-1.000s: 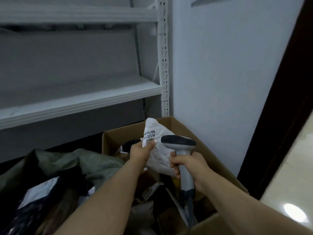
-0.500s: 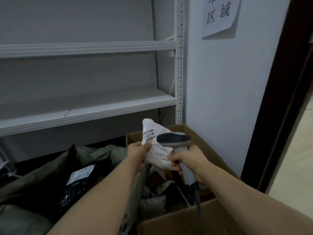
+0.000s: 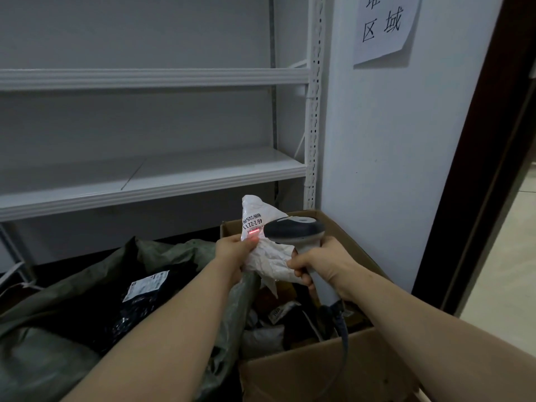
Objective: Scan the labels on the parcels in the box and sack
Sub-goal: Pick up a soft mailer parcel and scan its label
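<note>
My left hand (image 3: 232, 252) pinches a crumpled white parcel bag (image 3: 265, 253) above the cardboard box (image 3: 319, 369). Its printed label (image 3: 253, 224) faces me, and a red scan light glows on it by my left thumb. My right hand (image 3: 322, 264) grips the handle of a grey barcode scanner (image 3: 294, 229), whose head sits right against the bag. Left of the box lies a dark green sack (image 3: 72, 291) holding a black parcel (image 3: 139, 303) with a white label. Several more parcels lie inside the box, partly hidden by my arms.
White metal shelves (image 3: 150, 175) stand behind the sack and box. A white wall with a paper sign (image 3: 383, 24) rises to the right, then a dark door frame (image 3: 475, 175). The scanner's cable (image 3: 343, 340) hangs into the box.
The view has tilted upward, showing more shelf and the sign. A red scan light now glows on the bag's label. Both hands keep their hold.
</note>
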Motion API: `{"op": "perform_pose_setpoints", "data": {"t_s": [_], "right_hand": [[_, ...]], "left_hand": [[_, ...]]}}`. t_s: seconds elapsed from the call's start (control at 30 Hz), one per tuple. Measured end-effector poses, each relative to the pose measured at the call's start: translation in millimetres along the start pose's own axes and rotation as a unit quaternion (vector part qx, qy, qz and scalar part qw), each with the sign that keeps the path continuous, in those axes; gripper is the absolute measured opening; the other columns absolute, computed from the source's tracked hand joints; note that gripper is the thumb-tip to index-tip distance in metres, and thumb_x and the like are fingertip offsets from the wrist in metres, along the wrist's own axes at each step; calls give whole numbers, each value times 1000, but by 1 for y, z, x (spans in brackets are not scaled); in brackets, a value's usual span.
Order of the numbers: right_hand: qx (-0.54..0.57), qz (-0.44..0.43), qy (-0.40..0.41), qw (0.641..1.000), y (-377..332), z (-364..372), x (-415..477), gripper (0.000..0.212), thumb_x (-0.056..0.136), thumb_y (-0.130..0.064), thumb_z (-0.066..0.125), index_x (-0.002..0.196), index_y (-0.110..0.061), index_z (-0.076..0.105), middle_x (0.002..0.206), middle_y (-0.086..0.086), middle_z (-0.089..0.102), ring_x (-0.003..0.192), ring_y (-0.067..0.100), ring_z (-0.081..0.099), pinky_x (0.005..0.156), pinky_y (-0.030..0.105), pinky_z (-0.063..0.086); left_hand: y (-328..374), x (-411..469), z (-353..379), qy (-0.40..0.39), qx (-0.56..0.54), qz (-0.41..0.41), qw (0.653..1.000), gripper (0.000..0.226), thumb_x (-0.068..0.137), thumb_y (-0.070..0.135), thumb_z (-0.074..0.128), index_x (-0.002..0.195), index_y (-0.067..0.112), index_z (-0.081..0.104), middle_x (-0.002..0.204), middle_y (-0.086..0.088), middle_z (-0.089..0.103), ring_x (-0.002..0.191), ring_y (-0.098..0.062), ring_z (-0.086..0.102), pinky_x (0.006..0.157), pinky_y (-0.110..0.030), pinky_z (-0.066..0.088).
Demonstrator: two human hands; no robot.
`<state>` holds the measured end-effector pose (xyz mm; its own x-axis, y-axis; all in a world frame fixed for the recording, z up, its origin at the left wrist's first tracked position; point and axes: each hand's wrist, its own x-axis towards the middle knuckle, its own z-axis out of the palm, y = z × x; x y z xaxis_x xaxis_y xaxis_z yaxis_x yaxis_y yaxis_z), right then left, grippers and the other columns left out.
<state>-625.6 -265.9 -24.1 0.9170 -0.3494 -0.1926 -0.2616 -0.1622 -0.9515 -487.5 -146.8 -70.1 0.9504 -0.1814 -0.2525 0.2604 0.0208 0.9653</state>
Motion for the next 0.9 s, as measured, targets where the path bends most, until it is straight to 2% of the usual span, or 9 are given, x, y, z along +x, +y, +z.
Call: {"op": "perform_pose_setpoints", "data": {"t_s": [0.23,0.4,0.47,0.53,0.6,0.7,0.77,0.83,0.9], "right_hand": [[-5,-10,-2,1000,-2,5,2,14,77,1,69,70,-5,58,53,8,58,39,14,48,45,23,45],[3,-9,-2,1000,-2,8,4,11,77,0,70,74,-4,60,55,8,60,39,13,49,45,23,46],[6,-11,-3,1000,-2,10,4,8,77,-1,70,80,-3,62,60,10,64,39,12,50,44,22,46],[13,-17,2,1000,-1,13,7,7,78,-1,69,83,-3,64,63,11,65,40,13,50,44,22,46],[33,-19,9,999,1,19,10,4,80,-1,67,81,-2,63,62,11,63,40,13,49,43,22,45],[74,2,13,997,3,28,19,5,82,-1,66,83,-3,62,60,10,61,41,13,48,43,23,43],[93,16,14,995,5,34,26,5,82,-1,67,82,-4,62,59,10,60,42,14,48,44,24,43],[107,27,18,994,8,39,32,6,82,0,67,79,-4,62,59,10,60,42,15,48,44,25,42],[118,39,24,992,13,42,37,8,82,-1,67,77,-4,62,58,10,60,40,14,48,42,23,42]], "left_hand": [[0,5,-7,4,-13,-1,1000,26,85,2,67,110,0,65,107,-20,67,95,-33,66,86,-47,55],[1,3,-11,1,-10,0,1000,21,86,3,66,107,2,65,105,-18,67,95,-32,66,86,-45,55],[1,6,-14,21,-19,0,1000,21,87,5,65,109,3,65,102,-17,67,92,-32,67,80,-43,57],[0,10,-22,80,-39,18,996,22,88,7,62,109,3,65,97,-16,67,86,-32,65,72,-39,56],[-2,17,-38,176,-53,64,981,23,89,9,57,109,0,65,96,-19,66,84,-31,63,75,-39,54],[0,24,-69,332,-90,106,933,32,94,18,49,116,-2,61,113,-21,64,102,-36,61,90,-41,51],[0,32,-91,409,-87,90,904,38,98,23,43,126,0,54,127,-20,58,115,-35,56,96,-37,45],[-6,32,-111,422,57,30,904,41,100,25,41,134,3,47,137,-14,50,125,-30,49,99,-31,40],[-14,26,-122,384,240,-43,891,46,98,28,44,140,11,40,144,-6,43,132,-22,43,94,-26,43]]}}
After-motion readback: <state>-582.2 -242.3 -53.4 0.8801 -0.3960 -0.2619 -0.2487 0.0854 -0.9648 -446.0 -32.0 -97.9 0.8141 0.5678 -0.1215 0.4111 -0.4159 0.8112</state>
